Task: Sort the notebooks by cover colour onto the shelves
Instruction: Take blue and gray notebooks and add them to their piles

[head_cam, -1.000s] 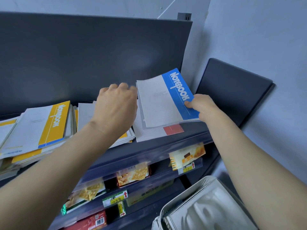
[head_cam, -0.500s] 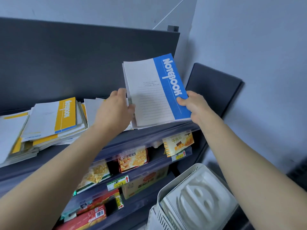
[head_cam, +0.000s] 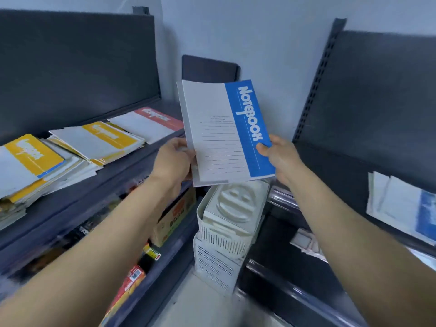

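Note:
A small stack of blue-and-white notebooks [head_cam: 221, 135] is held upright in the air between the two shelf units. My left hand [head_cam: 174, 159] grips its lower left edge and my right hand [head_cam: 280, 154] pinches its lower right corner on the blue band. On the left shelf [head_cam: 132, 166] lie piles of yellow notebooks [head_cam: 99, 140] and a red notebook [head_cam: 151, 123] at the far end. On the right shelf [head_cam: 335, 166] lies a pile of blue notebooks [head_cam: 405, 204], partly cut off by the frame edge.
Stacked white plastic baskets [head_cam: 226, 227] stand on the floor in the corner, below the held notebooks. Lower left shelves hold snack packets and a cardboard box [head_cam: 174, 218]. A dark panel [head_cam: 210, 67] leans against the back wall.
Both hands lifted the blue notebooks off the left shelf and carried them right, toward the corner. The view swung right, bringing the right shelf and its blue pile into sight.

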`<act>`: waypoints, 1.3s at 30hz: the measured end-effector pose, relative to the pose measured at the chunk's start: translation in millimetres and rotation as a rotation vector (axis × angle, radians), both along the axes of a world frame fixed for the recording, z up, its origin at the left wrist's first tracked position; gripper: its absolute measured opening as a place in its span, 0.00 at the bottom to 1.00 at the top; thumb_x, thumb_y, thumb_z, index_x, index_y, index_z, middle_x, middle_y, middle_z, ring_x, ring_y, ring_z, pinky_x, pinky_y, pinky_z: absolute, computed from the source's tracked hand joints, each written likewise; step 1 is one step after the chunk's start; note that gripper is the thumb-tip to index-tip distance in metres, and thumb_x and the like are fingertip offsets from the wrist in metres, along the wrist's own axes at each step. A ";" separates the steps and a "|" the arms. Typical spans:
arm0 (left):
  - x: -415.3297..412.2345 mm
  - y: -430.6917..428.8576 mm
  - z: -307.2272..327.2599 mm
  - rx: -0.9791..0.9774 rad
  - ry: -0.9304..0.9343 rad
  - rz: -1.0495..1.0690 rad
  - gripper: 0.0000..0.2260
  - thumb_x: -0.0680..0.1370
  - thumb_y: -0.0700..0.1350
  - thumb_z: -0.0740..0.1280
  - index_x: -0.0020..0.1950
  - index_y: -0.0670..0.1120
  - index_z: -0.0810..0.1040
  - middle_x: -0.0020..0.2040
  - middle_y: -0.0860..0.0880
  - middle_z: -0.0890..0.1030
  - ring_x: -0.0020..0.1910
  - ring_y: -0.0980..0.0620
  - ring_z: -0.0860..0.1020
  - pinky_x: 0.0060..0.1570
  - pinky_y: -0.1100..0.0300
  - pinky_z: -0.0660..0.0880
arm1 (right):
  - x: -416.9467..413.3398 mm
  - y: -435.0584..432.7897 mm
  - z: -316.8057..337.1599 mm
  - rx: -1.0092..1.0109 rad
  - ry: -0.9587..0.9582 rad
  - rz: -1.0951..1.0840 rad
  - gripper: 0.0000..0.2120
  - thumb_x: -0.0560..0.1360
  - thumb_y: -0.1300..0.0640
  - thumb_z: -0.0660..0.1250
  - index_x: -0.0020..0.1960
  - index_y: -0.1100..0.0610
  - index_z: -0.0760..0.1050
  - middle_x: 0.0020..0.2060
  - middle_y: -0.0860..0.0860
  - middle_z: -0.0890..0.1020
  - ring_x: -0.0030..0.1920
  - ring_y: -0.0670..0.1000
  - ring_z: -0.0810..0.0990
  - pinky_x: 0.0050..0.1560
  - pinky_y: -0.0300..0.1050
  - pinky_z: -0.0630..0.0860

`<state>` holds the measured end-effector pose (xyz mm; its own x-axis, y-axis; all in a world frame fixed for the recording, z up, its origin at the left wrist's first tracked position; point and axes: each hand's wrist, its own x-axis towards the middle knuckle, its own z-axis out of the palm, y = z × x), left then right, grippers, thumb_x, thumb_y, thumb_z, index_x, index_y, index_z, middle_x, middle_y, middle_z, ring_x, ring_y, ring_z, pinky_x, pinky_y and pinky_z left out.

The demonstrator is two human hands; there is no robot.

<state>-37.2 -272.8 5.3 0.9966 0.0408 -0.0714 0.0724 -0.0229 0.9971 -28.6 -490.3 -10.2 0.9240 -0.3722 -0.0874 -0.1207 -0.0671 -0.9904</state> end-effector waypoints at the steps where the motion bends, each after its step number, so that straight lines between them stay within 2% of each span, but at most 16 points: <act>1: -8.1 -13.2 -2.2 0.007 -0.011 -0.026 0.13 0.79 0.31 0.57 0.42 0.46 0.73 0.37 0.47 0.78 0.33 0.49 0.76 0.33 0.58 0.74 | -18.0 -14.8 -0.3 -0.035 -0.006 -0.065 0.07 0.78 0.62 0.65 0.48 0.51 0.77 0.49 0.53 0.82 0.49 0.56 0.82 0.54 0.57 0.79; 3: -20.9 -38.3 -6.3 0.034 -0.032 -0.068 0.14 0.78 0.31 0.57 0.40 0.48 0.73 0.38 0.47 0.79 0.36 0.48 0.77 0.32 0.60 0.73 | -52.0 -46.5 1.1 -0.102 -0.041 -0.196 0.07 0.78 0.63 0.64 0.48 0.53 0.78 0.44 0.50 0.81 0.46 0.55 0.80 0.53 0.54 0.78; 5: -33.2 -65.5 -9.5 0.092 -0.073 -0.102 0.14 0.77 0.32 0.58 0.40 0.49 0.74 0.39 0.47 0.79 0.39 0.47 0.77 0.33 0.58 0.74 | -86.9 -78.4 4.9 -0.157 -0.072 -0.322 0.08 0.78 0.64 0.63 0.53 0.57 0.78 0.41 0.49 0.80 0.42 0.51 0.77 0.44 0.47 0.77; 7: -47.3 -97.2 -12.3 0.160 -0.117 -0.149 0.11 0.77 0.33 0.58 0.45 0.46 0.77 0.42 0.45 0.79 0.41 0.47 0.77 0.39 0.53 0.77 | -122.3 -109.6 8.8 -0.209 -0.093 -0.433 0.08 0.78 0.65 0.62 0.54 0.58 0.77 0.42 0.50 0.79 0.42 0.49 0.75 0.41 0.46 0.76; 8: -55.9 -114.6 -12.6 0.175 -0.140 -0.168 0.08 0.77 0.34 0.60 0.48 0.44 0.77 0.42 0.45 0.79 0.39 0.47 0.76 0.39 0.55 0.77 | -139.6 -124.7 10.2 -0.228 -0.109 -0.484 0.07 0.78 0.65 0.61 0.52 0.57 0.76 0.43 0.50 0.78 0.42 0.49 0.74 0.39 0.44 0.75; 10: -74.1 -152.0 -13.7 0.200 -0.176 -0.191 0.03 0.79 0.40 0.63 0.49 0.43 0.75 0.38 0.49 0.75 0.32 0.52 0.71 0.30 0.65 0.71 | -175.0 -156.9 12.2 -0.248 -0.139 -0.596 0.07 0.79 0.65 0.61 0.50 0.55 0.75 0.44 0.50 0.78 0.42 0.48 0.75 0.36 0.39 0.74; 11: -83.1 -171.9 -14.7 0.215 -0.181 -0.205 0.03 0.79 0.42 0.63 0.48 0.44 0.74 0.36 0.51 0.73 0.30 0.53 0.69 0.26 0.67 0.67 | -192.8 -173.8 12.9 -0.255 -0.147 -0.653 0.06 0.79 0.64 0.61 0.51 0.56 0.75 0.45 0.50 0.79 0.42 0.48 0.75 0.37 0.39 0.74; 12: -92.8 -192.0 -16.5 0.225 -0.180 -0.230 0.03 0.79 0.43 0.63 0.46 0.44 0.73 0.35 0.52 0.73 0.29 0.53 0.68 0.26 0.66 0.66 | -211.0 -191.5 13.1 -0.272 -0.146 -0.702 0.06 0.79 0.64 0.61 0.52 0.57 0.75 0.46 0.50 0.79 0.43 0.48 0.76 0.38 0.40 0.75; 15: -126.0 -254.7 -25.0 0.183 -0.158 -0.321 0.05 0.79 0.42 0.63 0.43 0.45 0.74 0.37 0.50 0.76 0.33 0.51 0.72 0.34 0.62 0.69 | -266.3 -246.9 12.2 -0.309 -0.153 -0.795 0.08 0.79 0.64 0.60 0.55 0.58 0.76 0.46 0.49 0.79 0.41 0.47 0.76 0.35 0.37 0.74; 19: -178.0 -341.7 -28.2 0.114 -0.140 -0.395 0.07 0.79 0.39 0.64 0.41 0.46 0.74 0.38 0.50 0.78 0.35 0.52 0.74 0.33 0.62 0.70 | -336.4 -324.6 16.2 -0.368 -0.149 -0.915 0.09 0.79 0.65 0.60 0.56 0.58 0.76 0.47 0.49 0.79 0.45 0.49 0.77 0.45 0.43 0.76; 23: -227.1 -426.1 -25.0 0.043 -0.101 -0.456 0.09 0.78 0.37 0.63 0.39 0.47 0.74 0.39 0.48 0.78 0.35 0.51 0.75 0.38 0.58 0.74 | -399.2 -398.3 21.3 -0.429 -0.169 -1.045 0.11 0.77 0.67 0.60 0.54 0.57 0.77 0.46 0.49 0.81 0.46 0.50 0.78 0.47 0.44 0.77; 27: -262.8 -493.3 -25.0 0.040 -0.107 -0.468 0.03 0.78 0.39 0.63 0.46 0.44 0.75 0.40 0.48 0.78 0.36 0.50 0.73 0.36 0.61 0.71 | -449.1 -457.2 24.1 -0.471 -0.158 -1.162 0.12 0.76 0.67 0.60 0.55 0.57 0.77 0.48 0.49 0.81 0.48 0.50 0.79 0.50 0.45 0.77; 32: -284.4 -549.3 -24.0 0.076 -0.120 -0.495 0.02 0.79 0.40 0.63 0.50 0.43 0.74 0.37 0.52 0.76 0.33 0.54 0.73 0.30 0.64 0.67 | -483.7 -508.7 20.8 -0.455 -0.110 -1.213 0.10 0.77 0.66 0.61 0.56 0.57 0.76 0.46 0.47 0.78 0.47 0.48 0.77 0.50 0.45 0.76; 37: -281.7 -590.6 -24.1 0.106 -0.097 -0.532 0.03 0.80 0.41 0.62 0.52 0.44 0.75 0.43 0.49 0.78 0.34 0.57 0.74 0.31 0.65 0.68 | -494.8 -544.5 11.4 -0.398 -0.076 -1.242 0.12 0.77 0.65 0.62 0.58 0.57 0.77 0.51 0.49 0.81 0.48 0.50 0.78 0.53 0.47 0.77; 39: -278.5 -605.3 -22.0 0.108 -0.110 -0.549 0.04 0.80 0.41 0.62 0.52 0.44 0.75 0.46 0.48 0.78 0.36 0.56 0.74 0.33 0.64 0.70 | -496.1 -555.5 11.1 -0.400 -0.063 -1.253 0.11 0.77 0.65 0.61 0.56 0.56 0.77 0.48 0.49 0.81 0.47 0.50 0.78 0.51 0.47 0.77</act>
